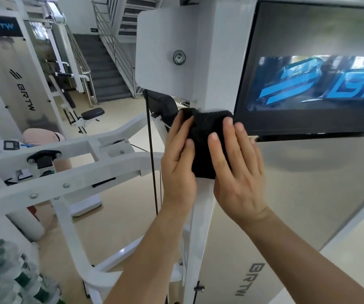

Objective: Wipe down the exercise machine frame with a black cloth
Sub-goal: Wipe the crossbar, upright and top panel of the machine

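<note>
A black cloth (pixel 206 137) is wrapped around the white upright post of the exercise machine frame (pixel 218 69), just below a dark screen. My left hand (pixel 178 159) presses the cloth's left side with straight fingers. My right hand (pixel 238 165) lies flat over its right side, fingers spread and pointing up. Both forearms reach in from the bottom edge. The cloth's middle shows between the two hands; the post behind it is hidden.
A dark screen (pixel 312 69) with a blue logo hangs right of the post. White lever arms (pixel 71 170) and a black cable (pixel 151 150) run to the left. Bottles (pixel 5 273) sit at bottom left. More machines (pixel 18 80) and a staircase (pixel 104 62) stand behind.
</note>
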Available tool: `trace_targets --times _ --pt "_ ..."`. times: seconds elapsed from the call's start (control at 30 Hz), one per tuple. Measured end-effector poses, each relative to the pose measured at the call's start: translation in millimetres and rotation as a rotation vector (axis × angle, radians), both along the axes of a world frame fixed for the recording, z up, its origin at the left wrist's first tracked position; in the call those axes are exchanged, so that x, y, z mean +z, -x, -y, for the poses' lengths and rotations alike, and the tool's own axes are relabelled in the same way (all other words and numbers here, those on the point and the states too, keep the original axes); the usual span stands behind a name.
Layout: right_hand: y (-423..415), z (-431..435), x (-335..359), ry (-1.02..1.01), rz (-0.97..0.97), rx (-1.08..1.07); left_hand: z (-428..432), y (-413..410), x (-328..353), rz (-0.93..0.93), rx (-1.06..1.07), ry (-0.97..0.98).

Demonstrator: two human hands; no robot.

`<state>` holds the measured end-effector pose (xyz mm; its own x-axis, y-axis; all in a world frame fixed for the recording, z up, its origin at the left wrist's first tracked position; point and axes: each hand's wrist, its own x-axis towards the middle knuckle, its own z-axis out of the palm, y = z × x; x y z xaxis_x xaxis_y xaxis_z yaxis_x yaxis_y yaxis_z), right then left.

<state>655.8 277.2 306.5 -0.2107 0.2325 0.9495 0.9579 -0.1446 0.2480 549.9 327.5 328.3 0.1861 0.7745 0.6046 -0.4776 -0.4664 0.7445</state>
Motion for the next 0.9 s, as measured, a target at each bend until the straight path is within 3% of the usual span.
trace_targets --times 0.07,0.17,0.37,0.5,0.6,0.77,0.9 --pt "1.7 -2.7 10.2 0.092 -0.039 -0.019 3.5 3.2 6.3 0.092 -0.226 0.067" --pt "-0.8 -12.3 42.6 0.078 -0.017 -0.115 0.2 4.9 15.1 0.074 -0.333 -0.038" --pt "3.4 -22.5 42.8 0.075 -0.051 -0.173 1.0 2.2 -4.3 -0.035 -0.32 -0.162" --pt "10.1 -11.4 0.3 0.172 0.013 -0.216 12.6 9.9 -40.7 -0.07 -0.393 -0.042" --pt "11.0 -12.9 12.7 0.164 0.022 -0.205 12.1 15.6 -23.2 -0.047 -0.459 0.049" --pt "9.3 -25.8 52.5 0.065 -0.05 -0.149 -4.1 14.1 18.7 0.005 -0.486 -0.031" --pt "12.0 -19.2 16.0 0.133 -0.03 -0.159 7.0 17.9 -18.3 -0.057 -0.492 0.046"
